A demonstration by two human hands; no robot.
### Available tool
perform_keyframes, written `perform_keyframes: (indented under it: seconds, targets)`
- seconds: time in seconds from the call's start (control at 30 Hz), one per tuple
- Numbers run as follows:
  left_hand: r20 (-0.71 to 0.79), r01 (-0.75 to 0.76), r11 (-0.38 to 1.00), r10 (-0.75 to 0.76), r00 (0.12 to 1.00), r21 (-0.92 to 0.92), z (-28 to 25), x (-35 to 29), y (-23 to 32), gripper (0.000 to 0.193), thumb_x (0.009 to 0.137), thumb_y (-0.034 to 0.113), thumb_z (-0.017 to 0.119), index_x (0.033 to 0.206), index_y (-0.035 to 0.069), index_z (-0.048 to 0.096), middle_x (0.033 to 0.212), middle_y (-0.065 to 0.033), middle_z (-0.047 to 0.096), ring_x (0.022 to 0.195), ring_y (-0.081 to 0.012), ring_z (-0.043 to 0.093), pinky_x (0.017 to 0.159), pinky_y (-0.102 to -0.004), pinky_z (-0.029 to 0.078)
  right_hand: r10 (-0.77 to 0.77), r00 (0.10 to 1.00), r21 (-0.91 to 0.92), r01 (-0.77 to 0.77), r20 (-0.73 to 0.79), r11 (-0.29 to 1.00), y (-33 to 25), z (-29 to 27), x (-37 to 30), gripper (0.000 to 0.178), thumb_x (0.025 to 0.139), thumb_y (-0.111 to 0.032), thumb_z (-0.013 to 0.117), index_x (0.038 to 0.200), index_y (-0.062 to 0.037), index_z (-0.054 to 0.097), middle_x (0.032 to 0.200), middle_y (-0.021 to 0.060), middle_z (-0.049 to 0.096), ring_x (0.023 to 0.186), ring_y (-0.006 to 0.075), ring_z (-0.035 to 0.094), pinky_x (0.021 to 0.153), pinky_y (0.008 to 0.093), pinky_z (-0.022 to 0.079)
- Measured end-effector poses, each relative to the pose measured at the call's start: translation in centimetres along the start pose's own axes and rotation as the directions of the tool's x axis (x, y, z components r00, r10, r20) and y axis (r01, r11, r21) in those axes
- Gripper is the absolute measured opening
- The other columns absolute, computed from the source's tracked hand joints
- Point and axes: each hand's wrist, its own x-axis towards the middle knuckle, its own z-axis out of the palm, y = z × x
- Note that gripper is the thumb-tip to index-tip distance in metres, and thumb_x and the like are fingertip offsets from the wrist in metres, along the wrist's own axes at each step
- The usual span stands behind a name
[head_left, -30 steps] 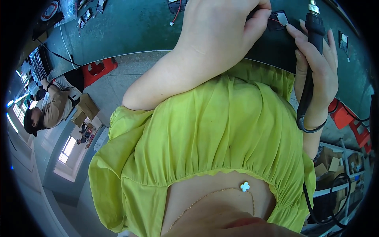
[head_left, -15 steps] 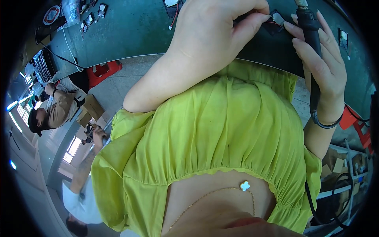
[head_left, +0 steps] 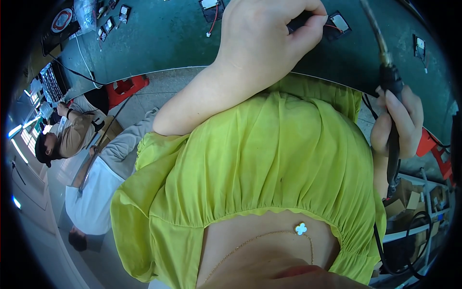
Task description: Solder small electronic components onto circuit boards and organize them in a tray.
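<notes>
My left hand [head_left: 269, 43] reaches over the green table mat, its thumb and forefinger pinched together beside a small black module [head_left: 339, 24]. That module carries a silvery rectangular part, and a thin red wire [head_left: 331, 26] runs from it to my fingertips. The wire's end is hidden by the fingers. In my right hand [head_left: 404, 120] is a soldering iron [head_left: 391, 79], gripped by its black handle near the table edge. Its metal shaft points up and away, right of the module, and the tip is cut off by the picture's top.
Another module with wires [head_left: 210, 10] lies left of my left hand; one more [head_left: 419, 47] is far right. Several small modules [head_left: 109, 24] and a clear plastic bag [head_left: 85, 14] are at far left. Red stools [head_left: 126, 90] stand below. Two people are at left, one in a white shirt [head_left: 96, 197].
My right hand has drawn back toward me with the soldering iron, away from the module. My left hand stays nearly in place. The person in white has moved and now shows more fully.
</notes>
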Motion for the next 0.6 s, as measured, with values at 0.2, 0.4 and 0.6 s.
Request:
perform_keyframes:
  seconds: [0.2,0.4,0.6]
  targets:
    - [0.025,0.064,0.998,-0.065,0.998,0.009,0.2,-0.1,0.4,0.010,0.066,-0.003,0.062,0.074,0.001,0.059,0.078,-0.0057,0.059,0.068,-0.0183,0.052,0.067,-0.0263,0.042,-0.006,0.994,0.287,0.039,-0.113,0.957,0.4,-0.1,-1.6,0.029,0.073,-0.008,0.056,0.101,-0.0018,0.051,0.082,0.0161,0.050,0.061,0.0223,0.045,0.057,0.0340,0.042]
    - [-0.022,-0.011,1.000,0.011,1.000,0.016,0.4,0.0,0.2,0.010,0.065,-0.004,0.063,0.073,0.001,0.060,0.076,-0.0056,0.059,0.066,-0.0182,0.052,0.066,-0.0262,0.042,-0.076,0.990,0.266,0.104,-0.116,0.958,0.8,0.1,-1.8,0.029,0.071,-0.006,0.056,0.099,-0.0023,0.051,0.080,0.0154,0.049,0.059,0.0209,0.040,0.055,0.0344,0.041]
    - [0.006,0.062,0.996,-0.062,0.998,0.058,0.3,0.1,1.1,0.010,0.065,-0.004,0.063,0.073,0.001,0.060,0.076,-0.0054,0.059,0.066,-0.0180,0.052,0.065,-0.0260,0.042,-0.086,0.993,0.269,0.103,-0.075,0.958,1.0,-0.2,-2.0,0.028,0.070,-0.005,0.057,0.098,-0.0020,0.051,0.080,0.0150,0.048,0.058,0.0205,0.039,0.053,0.0341,0.040]
